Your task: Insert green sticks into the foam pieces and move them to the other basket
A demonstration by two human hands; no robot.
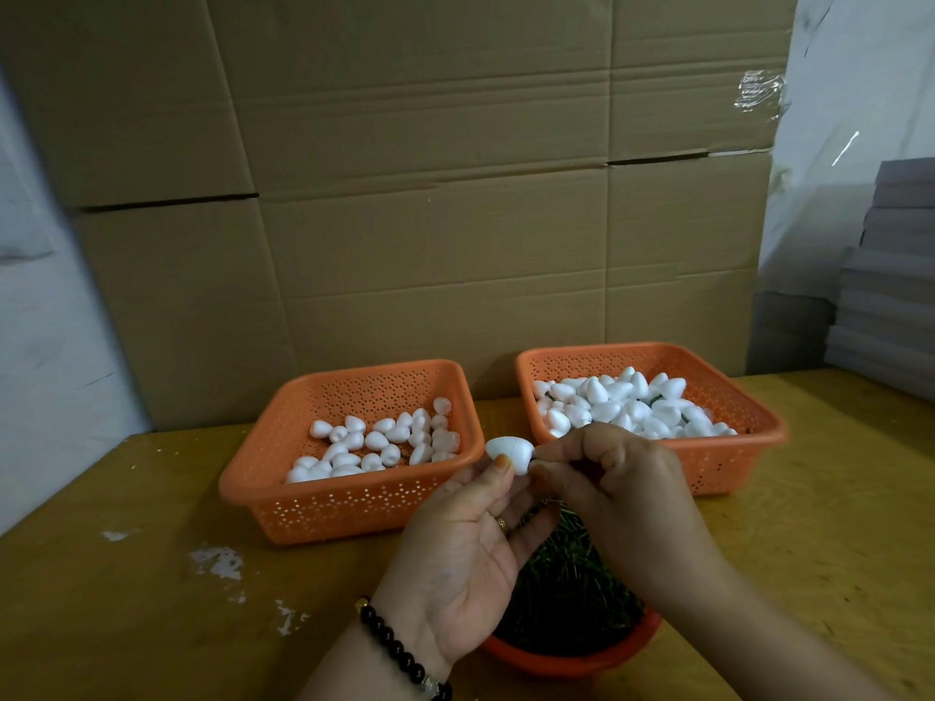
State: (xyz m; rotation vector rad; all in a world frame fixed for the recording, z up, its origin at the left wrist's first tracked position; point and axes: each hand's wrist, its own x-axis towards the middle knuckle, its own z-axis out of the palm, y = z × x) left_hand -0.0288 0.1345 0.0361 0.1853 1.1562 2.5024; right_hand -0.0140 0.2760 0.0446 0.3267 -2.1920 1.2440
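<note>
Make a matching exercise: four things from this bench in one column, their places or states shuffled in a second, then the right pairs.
Things:
1. left basket
2. right basket
3. foam piece
4. round bowl

Places or states:
A. pinched in the left hand, with the right hand at its end
B. holds plain foam only
C. nearest the person, full of green sticks
D. foam piled high, sticks showing between

Pairs: 1-B, 2-D, 3-A, 4-C

Matt white foam piece (510,453), finely grainy. Perforated orange plastic on left basket (349,503) and right basket (728,465), slightly glossy. Yellowish wooden table (152,589), smooth, flecked with white. Creased brown corrugated cardboard (405,169) behind. Glossy black bead bracelet (399,650).
</note>
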